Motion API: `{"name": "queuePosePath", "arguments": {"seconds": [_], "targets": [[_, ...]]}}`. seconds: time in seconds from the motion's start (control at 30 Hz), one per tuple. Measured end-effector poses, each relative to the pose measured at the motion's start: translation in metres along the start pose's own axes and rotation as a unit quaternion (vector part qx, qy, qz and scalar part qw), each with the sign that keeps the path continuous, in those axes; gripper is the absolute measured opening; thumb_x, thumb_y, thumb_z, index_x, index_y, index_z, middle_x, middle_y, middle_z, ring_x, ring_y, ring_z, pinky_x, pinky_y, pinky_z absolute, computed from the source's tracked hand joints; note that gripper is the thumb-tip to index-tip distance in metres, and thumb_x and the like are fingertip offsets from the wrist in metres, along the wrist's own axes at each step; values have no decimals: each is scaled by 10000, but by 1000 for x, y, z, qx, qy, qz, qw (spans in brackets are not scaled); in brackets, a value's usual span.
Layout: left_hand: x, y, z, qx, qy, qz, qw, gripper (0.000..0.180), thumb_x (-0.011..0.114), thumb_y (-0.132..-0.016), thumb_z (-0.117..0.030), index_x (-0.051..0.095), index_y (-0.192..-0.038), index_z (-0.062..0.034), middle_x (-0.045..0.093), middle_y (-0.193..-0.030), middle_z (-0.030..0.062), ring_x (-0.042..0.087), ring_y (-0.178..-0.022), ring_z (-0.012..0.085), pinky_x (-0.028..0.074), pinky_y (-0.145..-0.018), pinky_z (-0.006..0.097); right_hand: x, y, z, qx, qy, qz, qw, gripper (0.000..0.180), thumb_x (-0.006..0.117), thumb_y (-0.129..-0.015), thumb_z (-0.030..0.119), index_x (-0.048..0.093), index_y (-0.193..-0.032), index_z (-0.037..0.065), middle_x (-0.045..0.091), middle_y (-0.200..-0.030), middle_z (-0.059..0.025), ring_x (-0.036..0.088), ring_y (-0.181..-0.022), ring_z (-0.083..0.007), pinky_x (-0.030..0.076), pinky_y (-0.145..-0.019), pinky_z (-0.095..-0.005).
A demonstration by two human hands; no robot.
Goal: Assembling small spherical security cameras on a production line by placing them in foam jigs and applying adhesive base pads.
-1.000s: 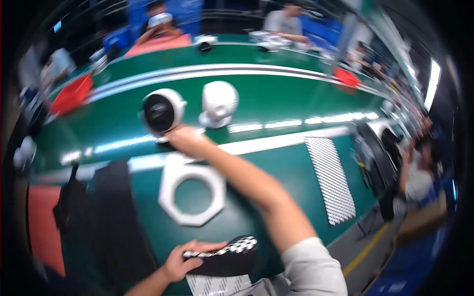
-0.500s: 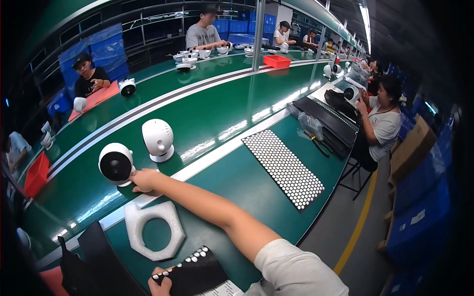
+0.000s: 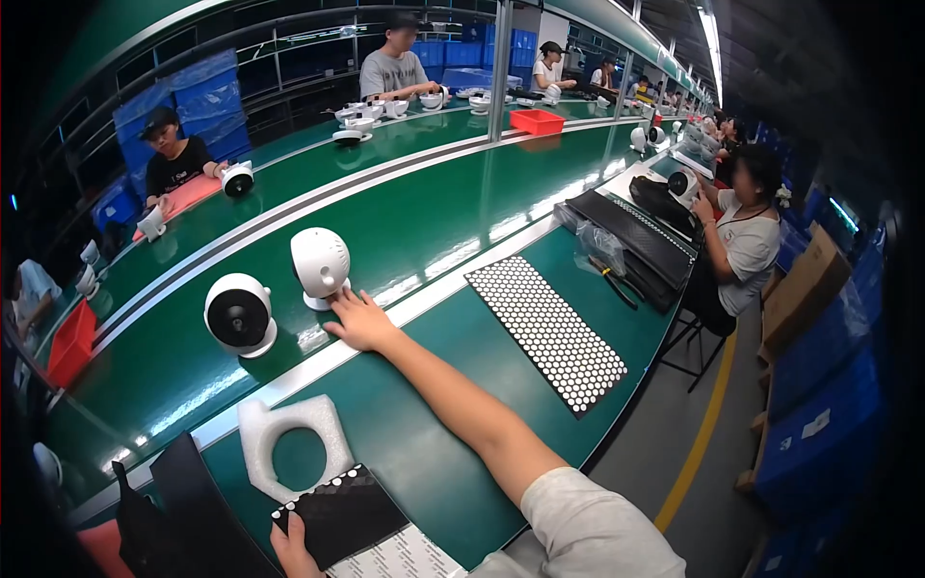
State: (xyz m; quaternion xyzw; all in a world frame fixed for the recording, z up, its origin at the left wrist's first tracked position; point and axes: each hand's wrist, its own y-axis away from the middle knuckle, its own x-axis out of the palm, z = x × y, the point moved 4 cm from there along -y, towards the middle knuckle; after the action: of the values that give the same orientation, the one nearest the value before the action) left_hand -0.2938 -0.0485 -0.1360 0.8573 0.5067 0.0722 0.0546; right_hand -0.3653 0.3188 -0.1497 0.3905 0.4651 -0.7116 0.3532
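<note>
My right hand [image 3: 361, 323] reaches far out over the green bench, fingers spread, its fingertips at the base of a round white device [image 3: 321, 262] that stands on the conveyor belt [image 3: 434, 207]. To its left stands a second white device with a dark round face [image 3: 238, 313]. My left hand [image 3: 294, 551] is at the bottom edge, gripping a black pad with white dots along its rim [image 3: 342, 515]. A white foam ring [image 3: 294, 445] lies just beyond the pad.
A black mat covered in white dots [image 3: 544, 328] lies to the right on the bench. Black trays [image 3: 631, 231] and a seated person [image 3: 747, 231] are further right. Other people work across the belt. Red bins [image 3: 537, 120] [image 3: 72, 342] sit on the line.
The view has swung right. My right hand has gone from the dark-faced device to the base of the other white device. My left hand still holds the black pad.
</note>
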Motion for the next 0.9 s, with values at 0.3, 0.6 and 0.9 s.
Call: {"name": "queuePosePath", "arguments": {"seconds": [0.3, 0.6, 0.9], "targets": [[-2, 0, 5, -16, 15, 4, 1000, 315, 506, -851, -218, 473, -1051, 22, 538, -947, 90, 528, -829, 187, 428, -711, 292, -4, -5, -1, 25, 41, -61, 997, 480, 443, -810, 360, 456, -1117, -9, 411, -1199, -147, 353, -1125, -287, 260, -962, -403], [7, 10, -12, -3, -68, -15, 998, 324, 542, -823, -186, 468, -1056, 27, 514, -990, 96, 502, -872, 194, 403, -760, 296, -50, 3, -11, 25, 132, -310, 941, 69, 487, -706, 123, 542, -732, 91, 505, -750, -40, 486, -780, -186, 373, -711, -303], [14, 15, -22, 37, -178, 14, 983, 330, 662, -685, -29, 523, -976, 44, 557, -924, 83, 515, -848, 190, 401, -782, 293, -154, 27, 36, 17, -341, -262, 902, 303, 558, -761, 289, 565, -655, 6, 560, -614, -171, 562, -573, -305, 432, -524, -372]]}}
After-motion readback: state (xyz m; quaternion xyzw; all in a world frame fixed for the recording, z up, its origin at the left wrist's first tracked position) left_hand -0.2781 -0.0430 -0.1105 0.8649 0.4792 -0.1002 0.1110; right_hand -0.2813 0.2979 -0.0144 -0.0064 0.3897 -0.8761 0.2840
